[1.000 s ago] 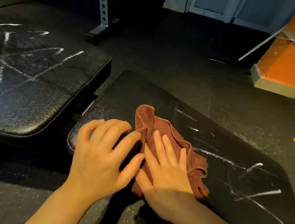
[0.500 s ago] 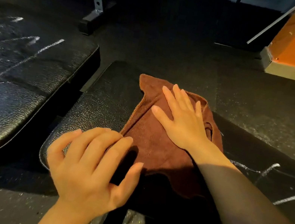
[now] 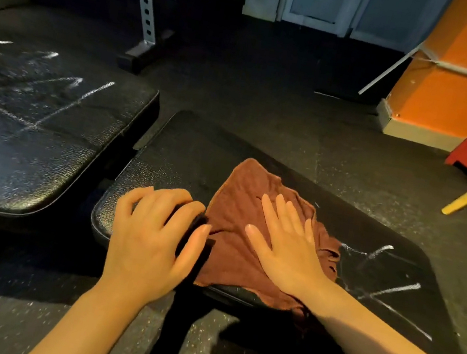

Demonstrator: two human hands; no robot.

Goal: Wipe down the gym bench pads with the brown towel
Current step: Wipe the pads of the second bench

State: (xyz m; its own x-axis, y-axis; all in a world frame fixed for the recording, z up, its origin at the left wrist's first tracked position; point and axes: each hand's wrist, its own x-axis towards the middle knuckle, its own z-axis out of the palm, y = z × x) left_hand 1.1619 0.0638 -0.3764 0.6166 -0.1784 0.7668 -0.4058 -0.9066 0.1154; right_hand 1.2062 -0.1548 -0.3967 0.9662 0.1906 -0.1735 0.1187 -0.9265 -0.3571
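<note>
The right hand [image 3: 288, 249] lies flat on the brown towel [image 3: 236, 224], its fingers [image 3: 274, 212] straight and spread, pressing the cloth down on the near bench pad [image 3: 193, 151]. The left hand [image 3: 148, 243] rests on the near left corner of that pad, just beside the towel's left edge. Its fingers [image 3: 166, 199] are bent a little and hold nothing; the thumb touches the edge of the cloth.

Half a second ago the right hand was farther up the pad and the towel lay stretched out long. Now the hand has pulled back toward the person, and the towel is bunched up and nearer the front edge.

There is one towel and there are two hands. There are two black pads: the near one and the far bench pad [image 3: 29, 141] to the left, apart from it. Both have white chalk marks [image 3: 387, 289]. On the near pad the marks lie to the right of the towel. An orange pillar [image 3: 462, 76] stands at the back right.
</note>
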